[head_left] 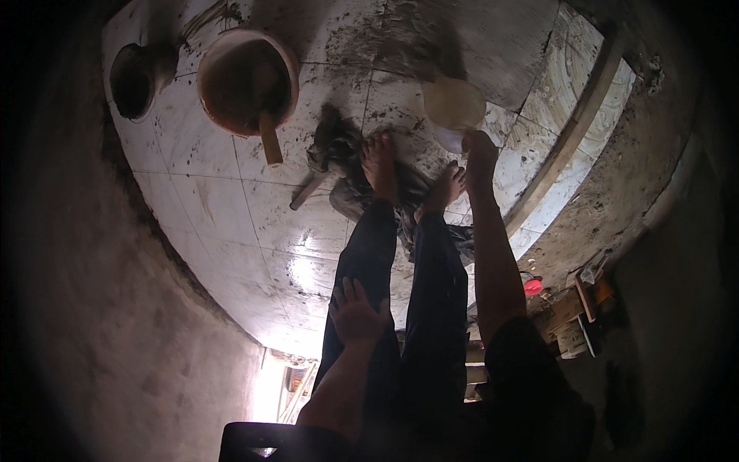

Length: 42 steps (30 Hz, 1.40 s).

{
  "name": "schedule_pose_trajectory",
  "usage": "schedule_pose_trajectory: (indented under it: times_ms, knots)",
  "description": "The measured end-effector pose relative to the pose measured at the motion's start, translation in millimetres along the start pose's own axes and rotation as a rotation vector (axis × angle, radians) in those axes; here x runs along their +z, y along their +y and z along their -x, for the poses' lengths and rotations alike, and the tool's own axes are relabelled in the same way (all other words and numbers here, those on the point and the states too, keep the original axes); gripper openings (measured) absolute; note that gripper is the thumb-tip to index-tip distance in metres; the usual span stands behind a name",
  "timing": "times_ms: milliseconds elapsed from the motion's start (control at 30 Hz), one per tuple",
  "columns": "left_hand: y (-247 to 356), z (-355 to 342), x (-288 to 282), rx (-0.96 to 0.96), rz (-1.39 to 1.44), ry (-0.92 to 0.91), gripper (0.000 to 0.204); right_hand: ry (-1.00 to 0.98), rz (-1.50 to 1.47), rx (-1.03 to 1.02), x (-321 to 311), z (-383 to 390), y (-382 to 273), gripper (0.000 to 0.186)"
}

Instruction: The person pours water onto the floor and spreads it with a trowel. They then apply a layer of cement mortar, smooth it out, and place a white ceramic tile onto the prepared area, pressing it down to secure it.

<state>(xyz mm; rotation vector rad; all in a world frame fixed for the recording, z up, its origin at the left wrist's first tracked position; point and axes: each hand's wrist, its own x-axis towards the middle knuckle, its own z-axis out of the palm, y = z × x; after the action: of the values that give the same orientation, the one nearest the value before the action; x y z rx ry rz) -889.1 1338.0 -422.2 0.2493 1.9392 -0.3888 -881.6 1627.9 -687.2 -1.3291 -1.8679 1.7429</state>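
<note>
- The white, dirt-smeared tiled floor [204, 208] could cause slipping if wet.
- The feet [377, 165] are rested over a dark, crumpled cloth [350, 204]; snagging could be caused by its folds.
- A round, orange-rimmed basin [203, 88] could be tipped if its protruding pale wooden handle [269, 142] were knocked.
- Near the right foot, a round, pale tan vessel [454, 104] is held at its near edge by the right hand's [479, 154] narrow grip; spilling could follow tilting.
- The left hand [358, 316] is laid, fingers spread, on the dark-trousered left leg [366, 258].

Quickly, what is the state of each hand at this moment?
Left hand: open, resting on the left leg.
Right hand: closed, holding a pale round container.
</note>
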Motion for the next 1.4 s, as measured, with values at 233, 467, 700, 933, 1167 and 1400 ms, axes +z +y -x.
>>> schedule_pose_trajectory:
  times_ms: [233, 467, 700, 933, 1167, 1400]
  knots:
    - [3, -1, -1, 0.003, -0.054, -0.009, 0.082, 0.096, -0.022, 0.207, -41, 6, 21, 0.021]
    - [6, 0, -1, 0.01, -0.087, 0.026, 0.081, 0.241, -0.203, 0.425, -70, 13, 2, 0.018]
    - [8, 0, -5, 0.022, -0.116, 0.023, 0.079, 0.297, -0.136, 0.231, -118, 30, 50, 0.016]
    - [8, -1, -3, 0.02, -0.139, 0.019, 0.08, 0.361, -0.042, 0.362, -142, 34, 55, 0.022]
    - [5, -2, 0, 0.023, -0.136, 0.014, 0.08, 0.326, -0.171, 0.232, -141, 37, 43, 0.016]
    - [5, -3, -4, 0.013, -0.116, -0.012, 0.08, 0.295, -0.048, 0.226, -124, 39, 57, 0.024]
